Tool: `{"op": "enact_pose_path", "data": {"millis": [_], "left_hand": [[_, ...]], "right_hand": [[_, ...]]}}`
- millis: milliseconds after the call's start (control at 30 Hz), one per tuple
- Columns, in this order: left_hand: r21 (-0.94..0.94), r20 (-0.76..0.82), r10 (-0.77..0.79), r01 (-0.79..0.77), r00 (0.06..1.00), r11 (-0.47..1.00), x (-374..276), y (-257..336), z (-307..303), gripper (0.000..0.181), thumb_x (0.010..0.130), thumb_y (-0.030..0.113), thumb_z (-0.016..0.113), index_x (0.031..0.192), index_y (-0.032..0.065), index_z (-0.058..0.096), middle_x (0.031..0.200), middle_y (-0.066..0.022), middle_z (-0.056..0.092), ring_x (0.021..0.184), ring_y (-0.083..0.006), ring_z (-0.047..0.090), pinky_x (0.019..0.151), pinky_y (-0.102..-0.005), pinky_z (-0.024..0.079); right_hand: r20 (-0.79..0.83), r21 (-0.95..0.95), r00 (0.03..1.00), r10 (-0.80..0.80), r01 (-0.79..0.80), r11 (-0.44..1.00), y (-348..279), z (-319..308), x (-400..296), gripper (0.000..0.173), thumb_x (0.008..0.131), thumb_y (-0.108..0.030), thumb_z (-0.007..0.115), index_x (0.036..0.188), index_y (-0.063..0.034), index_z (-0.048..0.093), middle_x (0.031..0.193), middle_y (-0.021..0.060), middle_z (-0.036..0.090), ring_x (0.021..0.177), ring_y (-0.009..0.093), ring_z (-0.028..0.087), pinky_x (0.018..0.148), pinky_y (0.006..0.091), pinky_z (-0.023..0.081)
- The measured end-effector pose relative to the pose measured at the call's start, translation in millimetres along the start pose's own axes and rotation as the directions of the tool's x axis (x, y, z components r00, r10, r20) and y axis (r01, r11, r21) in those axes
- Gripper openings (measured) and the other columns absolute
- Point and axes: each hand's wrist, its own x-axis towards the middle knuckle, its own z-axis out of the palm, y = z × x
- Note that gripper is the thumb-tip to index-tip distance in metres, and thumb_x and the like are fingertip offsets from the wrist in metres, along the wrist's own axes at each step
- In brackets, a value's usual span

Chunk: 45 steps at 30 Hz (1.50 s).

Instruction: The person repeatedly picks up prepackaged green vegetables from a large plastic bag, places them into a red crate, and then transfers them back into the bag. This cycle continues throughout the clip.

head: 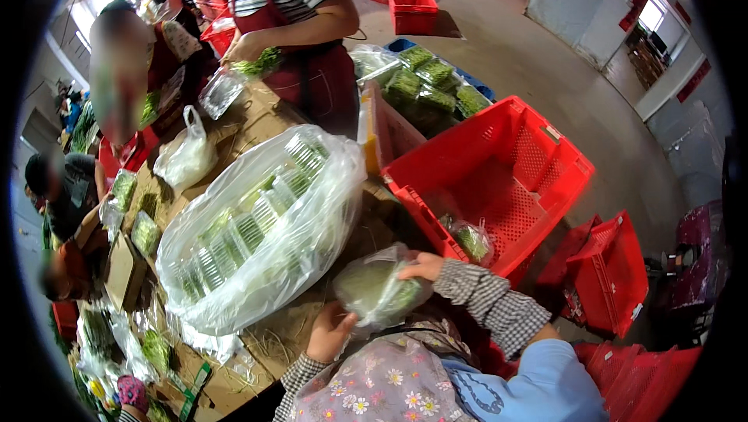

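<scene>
A clear plastic bag of green vegetables (377,290) is in front of my body, by the table's near edge. My right hand (425,267) grips its upper right side, thumb and fingers pressed on the film. At its lower left, my left hand (332,331) pinches the loose plastic. Just beyond, a large translucent bag (327,241) lies open on the table, holding several clear plastic trays of greens (251,229). To my right stands a red plastic crate (497,206) with a bagged bundle of greens (472,241) at its near end.
Cardboard covers the table (280,337), scattered with stem scraps. A knotted white plastic bag (187,156) sits beyond the big bag. Across the table, a person in a striped shirt (286,18) handles greens. Packed greens (432,80) fill a blue crate behind the red one. More red crates (608,276) stand at right.
</scene>
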Motion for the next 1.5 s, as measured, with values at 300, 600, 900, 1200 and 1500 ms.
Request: {"op": "enact_pose_path", "data": {"millis": [300,600,900,1200,1500], "left_hand": [[0.018,0.062,-0.067,0.066,0.996,0.998,26,18,21,0.023,0.091,0.011,0.058,0.111,-0.0008,0.057,0.101,-0.0075,0.063,0.09,-0.0133,0.061,0.078,-0.0257,0.048],[-0.026,-0.135,-0.313,0.312,0.94,0.95,9,12,31,0.022,0.089,0.007,0.059,0.109,-0.0022,0.057,0.095,-0.0071,0.064,0.087,-0.0135,0.062,0.077,-0.0253,0.048],[-0.024,-0.2,-0.37,0.373,0.907,0.928,4,-1,44,0.024,0.089,0.012,0.06,0.109,-0.0024,0.058,0.098,-0.01,0.065,0.085,-0.0133,0.061,0.074,-0.0255,0.048],[0.25,-0.216,-0.22,0.272,0.951,0.929,16,32,9,0.029,0.091,0.022,0.06,0.112,0.0021,0.062,0.106,-0.0137,0.066,0.094,-0.0192,0.063,0.084,-0.0297,0.049],[0.306,-0.893,-0.177,0.846,0.414,0.436,-94,-22,-179,0.031,0.086,0.031,0.056,0.094,0.003,0.069,0.091,-0.017,0.066,0.085,-0.0331,0.063,0.077,-0.0447,0.05]], "right_hand": [[-0.705,-0.242,0.611,-0.361,0.271,0.932,-15,-205,-67,0.061,0.066,-0.003,0.077,0.118,0.0031,0.046,0.114,0.0149,0.059,0.105,0.025,0.058,0.091,0.0379,0.048],[-0.69,-0.723,0.494,-0.528,-0.463,0.512,55,-314,58,0.052,0.073,-0.01,0.066,0.122,-0.01,0.051,0.121,0.015,0.057,0.121,0.035,0.046,0.107,0.0474,0.027],[-0.546,-0.833,0.763,-0.347,-0.446,0.329,151,-311,125,0.051,0.079,-0.023,0.063,0.126,-0.0036,0.054,0.125,0.0212,0.055,0.122,0.034,0.047,0.105,0.0433,0.034],[-0.517,-0.788,0.844,-0.138,-0.408,0.461,66,-300,81,0.047,0.081,-0.021,0.062,0.123,-0.0007,0.055,0.121,0.0216,0.057,0.119,0.034,0.051,0.102,0.041,0.038],[-0.461,-0.611,0.593,-0.66,0.327,0.721,-68,-177,48,0.027,0.087,-0.003,0.056,0.114,-0.0002,0.054,0.077,0.004,0.059,0.065,0.01,0.055,0.054,0.0227,0.046]]}}
